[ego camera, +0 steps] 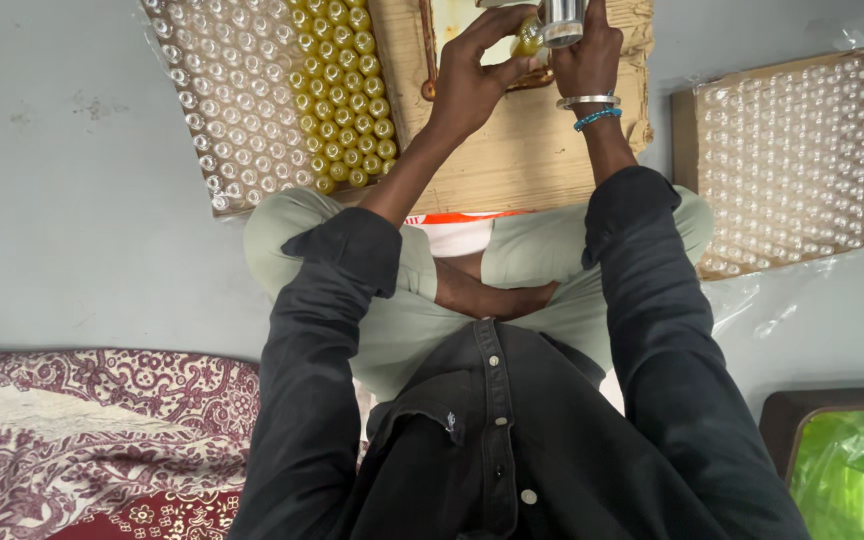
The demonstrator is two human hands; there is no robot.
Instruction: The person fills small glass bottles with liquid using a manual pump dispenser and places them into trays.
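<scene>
A flat cardboard tray (252,190) lies on the grey floor (72,200) at the far left. It is packed with rows of tiny round bottles. Most of them are clear bottles (227,100), and a band on its right side holds yellow filled bottles (347,95). At the far right sits a second tray (687,150) full of clear bottles, and see-through plastic wrap (857,50) lies over it. Between the two trays lies a sheet of brown cardboard (522,150), just past the person's crossed legs. A patterned red and white cloth (82,430) lies at the near left. A dark box with a green plastic bag (852,470) sits at the near right. Both arms in dark sleeves reach far out over the cardboard. The left hand (472,80) pinches a small yellow bottle (527,38) between thumb and bent fingers. The right hand (587,60), with a silver bangle and a blue bead band on its wrist, is wrapped around a shiny metal tool (562,22) pressed close against the bottle. The top of the tool is cut off by the edge of the view.
</scene>
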